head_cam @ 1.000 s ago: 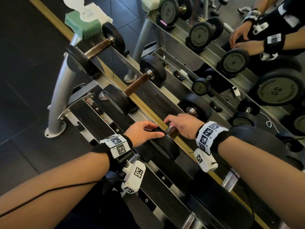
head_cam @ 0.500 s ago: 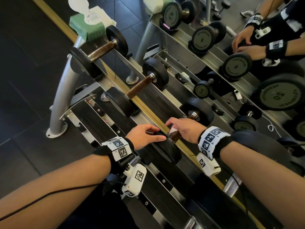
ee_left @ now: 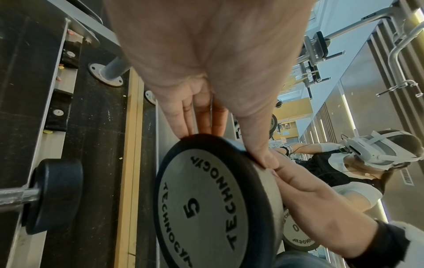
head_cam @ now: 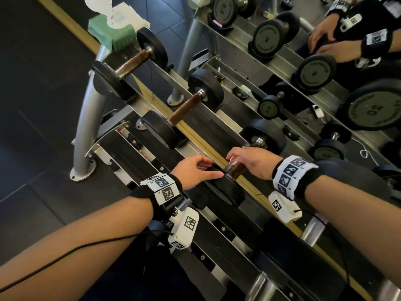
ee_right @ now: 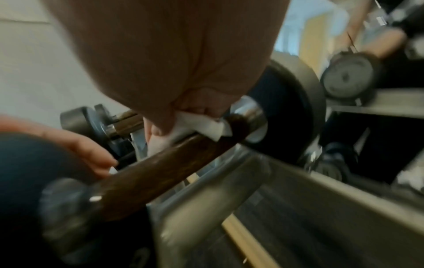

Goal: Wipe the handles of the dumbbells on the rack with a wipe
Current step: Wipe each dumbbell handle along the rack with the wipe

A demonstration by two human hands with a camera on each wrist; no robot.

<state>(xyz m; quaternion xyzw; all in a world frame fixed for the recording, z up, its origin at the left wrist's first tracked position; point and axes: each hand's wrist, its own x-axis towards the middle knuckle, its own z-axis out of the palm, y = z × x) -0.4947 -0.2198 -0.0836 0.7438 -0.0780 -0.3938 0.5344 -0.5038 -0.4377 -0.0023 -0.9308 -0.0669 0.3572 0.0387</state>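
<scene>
The third dumbbell on the rack has a brown handle [head_cam: 235, 171] [ee_right: 160, 170] and black plates. My right hand [head_cam: 245, 159] [ee_right: 183, 112] grips a white wipe [head_cam: 231, 158] [ee_right: 204, 125] round the far part of that handle, close to the far plate. My left hand [head_cam: 195, 170] [ee_left: 224, 137] holds the near plate [head_cam: 225, 190], marked 5 [ee_left: 206, 208], with its fingers over the rim and its thumb on the outer edge. Most of the wipe is hidden under my right fingers.
Two more brown-handled dumbbells [head_cam: 184, 109] [head_cam: 132, 61] lie further left on the steel rack [head_cam: 89, 127]. A green wipe box [head_cam: 112, 33] sits at its far end. A bigger dumbbell [head_cam: 293, 246] lies to the right. A mirror behind reflects rack and hands.
My right hand has slid the wipe a little along the handle toward the far plate, baring more of the handle by the near plate. My left hand keeps its hold.
</scene>
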